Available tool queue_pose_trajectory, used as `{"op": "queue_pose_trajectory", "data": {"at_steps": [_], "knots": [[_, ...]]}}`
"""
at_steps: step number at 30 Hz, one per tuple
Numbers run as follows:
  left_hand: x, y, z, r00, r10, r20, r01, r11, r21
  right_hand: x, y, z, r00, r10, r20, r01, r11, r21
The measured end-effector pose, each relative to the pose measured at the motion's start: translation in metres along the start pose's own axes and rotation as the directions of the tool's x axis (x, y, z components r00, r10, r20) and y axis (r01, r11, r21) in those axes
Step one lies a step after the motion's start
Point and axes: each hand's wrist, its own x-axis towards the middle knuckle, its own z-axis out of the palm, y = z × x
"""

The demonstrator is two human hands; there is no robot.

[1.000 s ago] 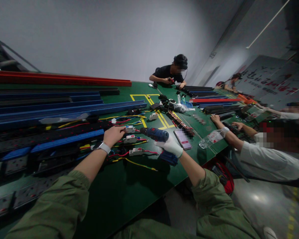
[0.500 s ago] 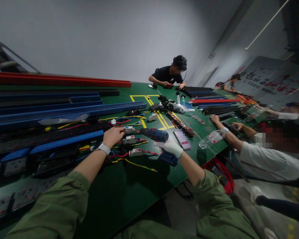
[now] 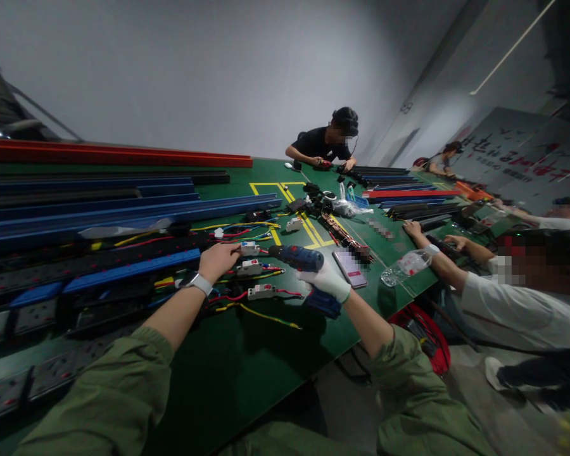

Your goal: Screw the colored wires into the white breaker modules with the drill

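My left hand (image 3: 218, 261), bare with a watch at its wrist, is closed on the near end of a small white circuit breaker (image 3: 250, 249). My right hand (image 3: 329, 282), in a white glove, grips a blue and black cordless drill (image 3: 298, 257) by its handle. The drill's nose points left at the wired end of that breaker; whether the bit touches it is too small to tell. Two more breakers (image 3: 262, 291) with red wires lie just nearer to me. A yellow-green wire (image 3: 266, 316) stretches out below them on the green table.
Black socket strips (image 3: 52, 373) and blue rails (image 3: 123, 212) cover the table's left side. A phone (image 3: 350, 268), a plastic bottle (image 3: 405, 267) and copper strips (image 3: 344, 236) lie to the right. Co-workers sit across (image 3: 330, 142) and at my right (image 3: 517, 297).
The whole view has shifted slightly. Both hands, the drill and the breaker keep nearly the same places relative to each other. The right co-worker's leg has moved.
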Motion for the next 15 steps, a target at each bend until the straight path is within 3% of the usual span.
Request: {"op": "queue_pose_trajectory", "data": {"at_steps": [15], "knots": [[0.001,-0.001,0.001,1.000,0.010,0.003,-0.010,1.000,0.006,0.006,0.016,-0.001,1.000,0.012,0.025,-0.012,1.000,0.003]]}}
